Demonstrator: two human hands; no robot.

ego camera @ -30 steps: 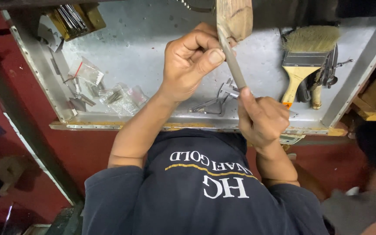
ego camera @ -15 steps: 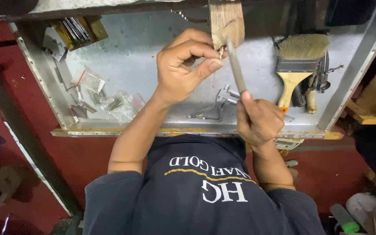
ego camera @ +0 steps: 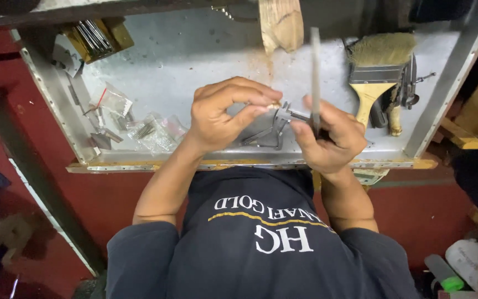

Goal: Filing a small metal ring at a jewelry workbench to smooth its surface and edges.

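Note:
My left hand (ego camera: 225,113) pinches a small gold-coloured piece (ego camera: 274,105) between thumb and fingertips, held above the metal tray (ego camera: 195,55). A short gap to its right, my right hand (ego camera: 330,138) grips a slim flat metal file (ego camera: 315,72), which stands nearly upright with its tip pointing away from me. A wooden bench peg (ego camera: 280,25) sticks out at the top, beyond both hands and apart from them. Small metal tools (ego camera: 266,135) lie on the tray under the hands.
A wide yellow-handled brush (ego camera: 380,69) lies at the tray's right, with dark tools beside it. Small clear plastic bags (ego camera: 150,130) and metal bits sit at the left. A box of thin rods (ego camera: 98,36) stands at the top left. Red floor surrounds the tray.
Both hands have drawn back from the wooden peg toward my body. The file has swung from slanting against the peg to nearly upright, away from the small piece.

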